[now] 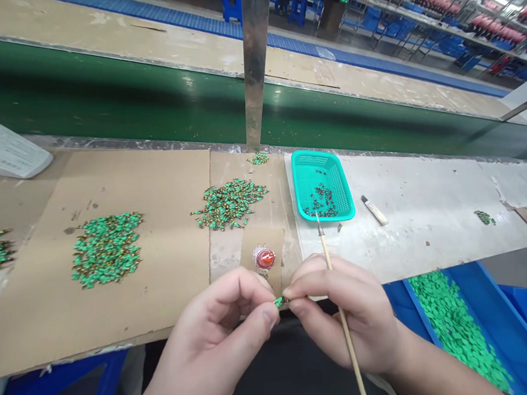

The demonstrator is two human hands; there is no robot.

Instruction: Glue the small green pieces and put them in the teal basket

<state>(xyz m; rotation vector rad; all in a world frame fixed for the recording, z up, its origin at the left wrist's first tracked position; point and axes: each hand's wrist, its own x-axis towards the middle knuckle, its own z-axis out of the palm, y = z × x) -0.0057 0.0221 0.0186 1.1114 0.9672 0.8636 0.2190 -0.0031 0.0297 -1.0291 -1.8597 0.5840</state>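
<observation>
Both my hands meet over the front edge of the table, fingertips almost touching. Between the thumb and forefinger of my left hand [226, 331] is a small green piece [278, 302]. My right hand [366, 308] pinches a tiny dark piece [285, 300] against it; whether the two are joined I cannot tell. A thin wooden paintbrush [349, 340] is also tucked in the right hand, bristles pointing away from me. Just beyond the fingertips stands a small round pot of red-orange liquid [265, 258]. A turquoise basket [345, 182] behind the brush holds small dark pieces.
Piles of green-and-brown pieces [107, 246] lie on cardboard [169, 278] to the left, with another heap [231, 201] nearer the middle. A pale-handled tool [374, 210] rests right of the basket. Below right, a blue bin [505, 318] holds green pieces. A metal post [256, 70] rises behind the table.
</observation>
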